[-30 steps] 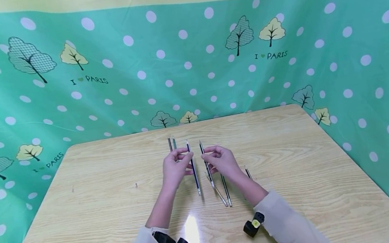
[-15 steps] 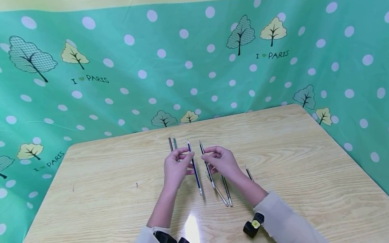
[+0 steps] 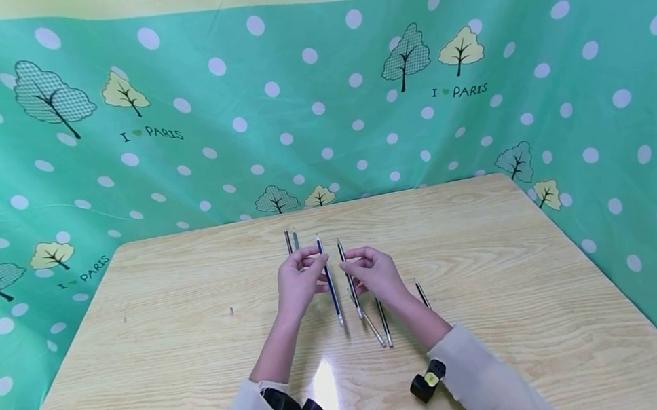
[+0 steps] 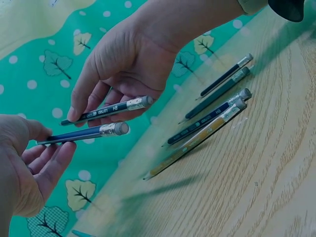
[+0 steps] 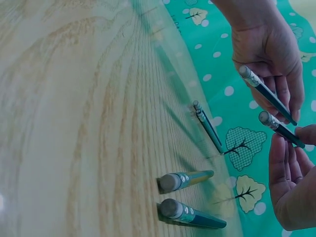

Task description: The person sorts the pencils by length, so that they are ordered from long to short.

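My left hand [image 3: 300, 282] pinches a blue pencil [image 3: 331, 290] between thumb and fingers, tip pointing away and eraser end towards me. Beside it, my right hand [image 3: 377, 274] pinches a dark pencil [image 3: 351, 290] marked HB in the left wrist view. The two pencils are held above the table, side by side with a gap between them. Beneath and beside the right hand lie a yellow pencil [image 3: 373, 329] and a dark pencil [image 3: 384, 324]. Another dark pencil [image 3: 422, 295] lies right of the right forearm, partly hidden by it.
Beyond the left hand lie a dark pencil [image 3: 288, 241] and a green pencil [image 3: 296, 240], partly covered by that hand. A tiny scrap [image 3: 231, 310] is on the wooden table [image 3: 159, 383] to the left. A green dotted curtain [image 3: 314, 90] hangs behind and at both sides.
The eraser end of the blue pencil in my left hand has shifted slightly right and away from me. My right hand holds its pencil almost unmoved, and the pencils on the table stay put.
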### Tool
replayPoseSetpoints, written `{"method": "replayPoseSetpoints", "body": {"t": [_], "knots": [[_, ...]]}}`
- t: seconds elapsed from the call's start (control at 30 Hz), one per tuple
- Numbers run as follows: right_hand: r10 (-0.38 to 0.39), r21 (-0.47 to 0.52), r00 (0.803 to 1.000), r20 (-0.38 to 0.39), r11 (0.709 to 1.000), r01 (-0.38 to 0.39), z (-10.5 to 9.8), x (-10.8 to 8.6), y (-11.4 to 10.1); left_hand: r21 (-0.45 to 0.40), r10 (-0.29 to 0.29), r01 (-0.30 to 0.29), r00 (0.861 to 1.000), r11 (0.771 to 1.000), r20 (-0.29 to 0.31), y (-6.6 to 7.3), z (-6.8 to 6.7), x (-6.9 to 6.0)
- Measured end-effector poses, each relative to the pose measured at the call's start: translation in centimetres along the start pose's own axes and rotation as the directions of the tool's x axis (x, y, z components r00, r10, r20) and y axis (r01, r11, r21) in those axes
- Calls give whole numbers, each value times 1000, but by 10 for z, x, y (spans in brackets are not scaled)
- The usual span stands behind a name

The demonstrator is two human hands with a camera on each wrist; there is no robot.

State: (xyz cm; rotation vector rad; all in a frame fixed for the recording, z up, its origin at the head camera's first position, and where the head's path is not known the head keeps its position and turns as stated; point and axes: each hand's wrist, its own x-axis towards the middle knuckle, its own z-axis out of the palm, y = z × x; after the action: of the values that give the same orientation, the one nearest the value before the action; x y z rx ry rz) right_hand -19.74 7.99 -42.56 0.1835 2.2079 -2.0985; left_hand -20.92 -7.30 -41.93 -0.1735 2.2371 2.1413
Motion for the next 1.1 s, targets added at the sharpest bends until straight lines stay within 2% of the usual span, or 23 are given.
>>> {"method": "replayPoseSetpoints", "body": {"t": [1.1], "knots": [[15, 17, 1000, -14, 1000, -14, 0, 0, 1, -16, -3, 3, 1000, 1000, -13, -3, 2, 1]]}}
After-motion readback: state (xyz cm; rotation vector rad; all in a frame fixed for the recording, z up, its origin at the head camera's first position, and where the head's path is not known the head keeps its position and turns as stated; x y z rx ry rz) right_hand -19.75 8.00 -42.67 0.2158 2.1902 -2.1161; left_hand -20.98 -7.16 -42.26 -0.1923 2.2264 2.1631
